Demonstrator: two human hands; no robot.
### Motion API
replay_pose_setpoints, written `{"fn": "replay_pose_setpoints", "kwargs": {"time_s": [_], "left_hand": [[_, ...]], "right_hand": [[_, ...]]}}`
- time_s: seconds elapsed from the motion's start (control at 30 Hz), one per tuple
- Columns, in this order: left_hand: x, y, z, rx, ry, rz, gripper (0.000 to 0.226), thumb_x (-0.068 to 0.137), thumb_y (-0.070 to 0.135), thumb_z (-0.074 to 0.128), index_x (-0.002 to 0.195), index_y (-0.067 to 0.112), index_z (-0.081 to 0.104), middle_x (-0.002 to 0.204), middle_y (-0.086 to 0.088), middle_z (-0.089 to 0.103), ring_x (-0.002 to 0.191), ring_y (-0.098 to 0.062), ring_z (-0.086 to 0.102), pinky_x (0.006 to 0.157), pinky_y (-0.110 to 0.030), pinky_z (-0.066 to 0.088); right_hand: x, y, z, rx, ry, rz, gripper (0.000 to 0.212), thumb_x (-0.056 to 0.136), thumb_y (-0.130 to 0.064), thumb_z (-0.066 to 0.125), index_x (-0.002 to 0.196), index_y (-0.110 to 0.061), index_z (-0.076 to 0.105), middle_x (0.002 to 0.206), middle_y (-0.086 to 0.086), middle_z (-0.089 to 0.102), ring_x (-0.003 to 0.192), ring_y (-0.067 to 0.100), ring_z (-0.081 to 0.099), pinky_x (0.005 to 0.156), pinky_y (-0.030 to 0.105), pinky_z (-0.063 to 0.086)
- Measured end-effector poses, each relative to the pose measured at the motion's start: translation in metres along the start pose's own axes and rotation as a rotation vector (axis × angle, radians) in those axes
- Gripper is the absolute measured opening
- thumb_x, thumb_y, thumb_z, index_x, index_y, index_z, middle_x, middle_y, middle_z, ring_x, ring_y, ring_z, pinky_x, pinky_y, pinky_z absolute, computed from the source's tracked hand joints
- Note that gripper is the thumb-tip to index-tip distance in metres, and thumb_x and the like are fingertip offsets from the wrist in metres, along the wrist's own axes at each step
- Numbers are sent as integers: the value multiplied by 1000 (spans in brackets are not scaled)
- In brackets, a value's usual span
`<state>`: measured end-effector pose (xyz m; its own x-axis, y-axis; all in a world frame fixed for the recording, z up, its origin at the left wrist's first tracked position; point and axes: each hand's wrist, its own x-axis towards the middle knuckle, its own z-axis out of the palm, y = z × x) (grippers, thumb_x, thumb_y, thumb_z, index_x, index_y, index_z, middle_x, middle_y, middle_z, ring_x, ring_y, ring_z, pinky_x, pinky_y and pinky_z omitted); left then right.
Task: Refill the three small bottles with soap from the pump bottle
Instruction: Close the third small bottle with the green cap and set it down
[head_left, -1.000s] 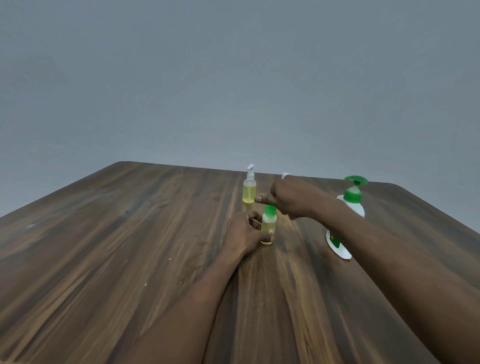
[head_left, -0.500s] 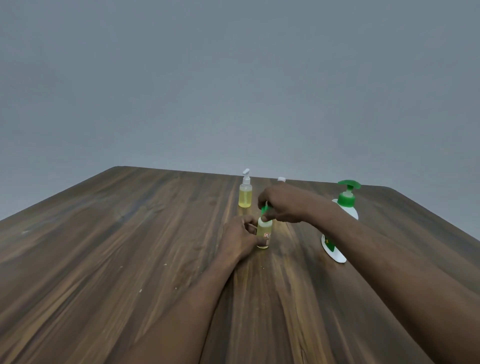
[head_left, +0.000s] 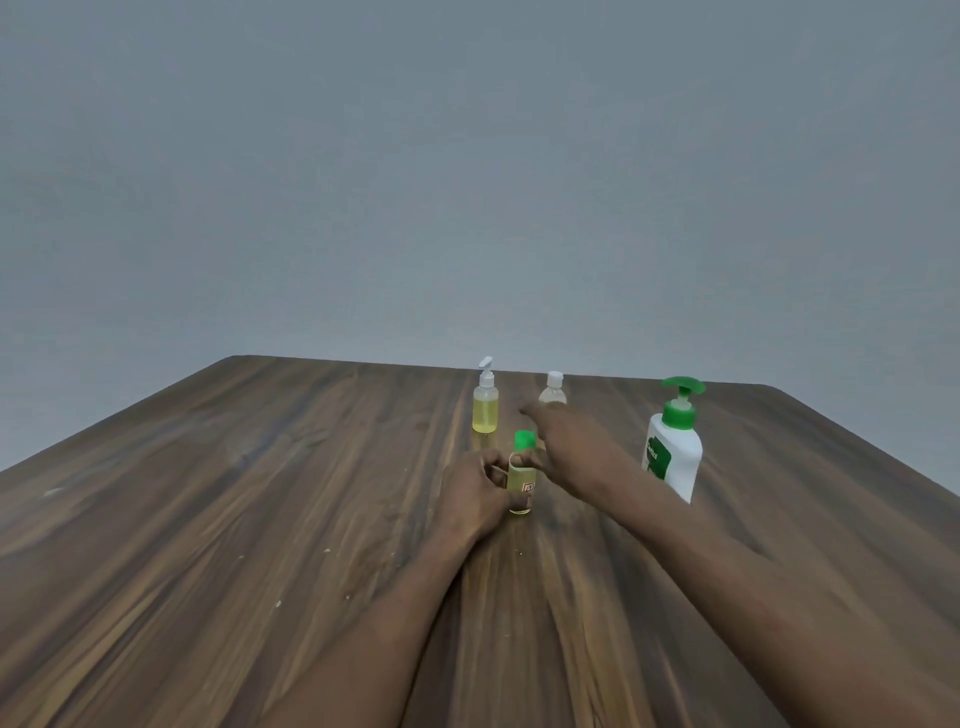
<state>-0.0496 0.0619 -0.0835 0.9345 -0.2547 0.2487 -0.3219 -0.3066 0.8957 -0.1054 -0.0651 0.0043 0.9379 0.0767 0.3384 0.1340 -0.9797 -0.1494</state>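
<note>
Inside curled fingers of the left hand (head_left: 475, 493), green-capped small bottle (head_left: 519, 482) stands on the desk (head_left: 260, 493). Just beside its cap the right hand (head_left: 569, 441), flat, fingers straight, holding nothing. Cap on: looks like uncapping step; next needs pinch-and-twist. Right of that hand, pump bottle (head_left: 675, 457). Behind its fingertips, clear small bottle (head_left: 553, 389) partly hidden; fill unclear.

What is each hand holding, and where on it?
The left hand grips the green-capped small bottle round its body; the right hand, fingers outstretched, holds nothing.
</note>
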Motion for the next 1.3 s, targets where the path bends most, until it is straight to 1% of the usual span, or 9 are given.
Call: {"fn": "replay_pose_setpoints", "kwargs": {"time_s": [0.17, 0.27, 0.37, 0.5, 0.63, 0.83, 0.97, 1.2, 1.3], "left_hand": [[5, 5, -11, -26, 1, -12, 27, 64, 3, 90, 79, 20, 75, 74, 2, 76, 69, -9, 69, 68, -28, 57], [35, 12, -39, -25, 134, -45, 25, 70, -1, 86, 91, 9, 76, 91, -9, 78, 79, -16, 69, 77, -33, 57], [68, 18, -73, 24, 259, -45, 28, 72, 0, 85, 96, 9, 73, 95, -9, 77, 76, -12, 66, 68, -24, 51], [106, 8, -87, 103, 296, -76, 33, 72, 0, 86, 101, 2, 71, 102, -15, 76, 96, -26, 72, 87, -37, 55], [131, -15, -80, 138, 308, -99, 30, 70, -2, 85, 98, 0, 74, 100, -17, 76, 99, -29, 72, 87, -38, 55], [148, -43, -71, 186, 234, -117, 30, 69, -6, 84, 96, -2, 71, 101, -23, 75, 99, -34, 72, 93, -48, 55], [149, -50, -70, 207, 244, -132, 31, 69, -2, 86, 92, 8, 69, 102, -18, 76, 100, -29, 72, 92, -42, 56], [144, -52, -70, 271, 232, -100, 35, 76, 2, 81, 109, 0, 71, 106, -16, 76, 102, -28, 71, 87, -37, 53], [142, -52, -71, 255, 223, -97, 41, 78, 3, 81, 117, 2, 69, 109, -13, 76, 105, -26, 70, 84, -30, 48]], "right_hand": [[-64, 18, 0, 167, 180, -74, 50, 95, -35, 62, 139, -15, 51, 100, 0, 62, 87, 13, 56, 75, 20, 39], [-99, 37, -3, 195, 203, -108, 38, 94, -30, 65, 131, -23, 60, 92, -13, 61, 75, 2, 59, 71, 14, 47], [-123, 53, -2, 202, 283, -81, 34, 90, -24, 68, 124, -24, 64, 89, -16, 64, 75, 0, 61, 68, 18, 53], [-139, 59, 13, 240, 378, -8, 26, 92, -26, 63, 117, -22, 69, 89, -13, 68, 75, -7, 58, 69, 3, 42], [-141, 63, 22, 191, 364, 14, 22, 86, -6, 69, 105, -14, 75, 90, -8, 71, 72, -8, 57, 71, 3, 42], [-138, 63, 23, 175, 420, -4, 19, 79, -9, 66, 95, -10, 76, 82, -13, 63, 76, -19, 51, 74, -9, 31], [-136, 63, 30, 135, 475, -16, 22, 76, -10, 65, 94, -9, 76, 79, -3, 70, 70, -2, 49, 72, -4, 35], [-136, 62, 33, 139, 476, 33, 21, 77, -16, 65, 93, -11, 77, 76, -10, 66, 58, -2, 52, 65, 8, 42], [-136, 58, 30, 166, 575, 111, 13, 77, -21, 68, 88, -16, 73, 70, -9, 65, 70, 5, 55, 66, 0, 39]]}}
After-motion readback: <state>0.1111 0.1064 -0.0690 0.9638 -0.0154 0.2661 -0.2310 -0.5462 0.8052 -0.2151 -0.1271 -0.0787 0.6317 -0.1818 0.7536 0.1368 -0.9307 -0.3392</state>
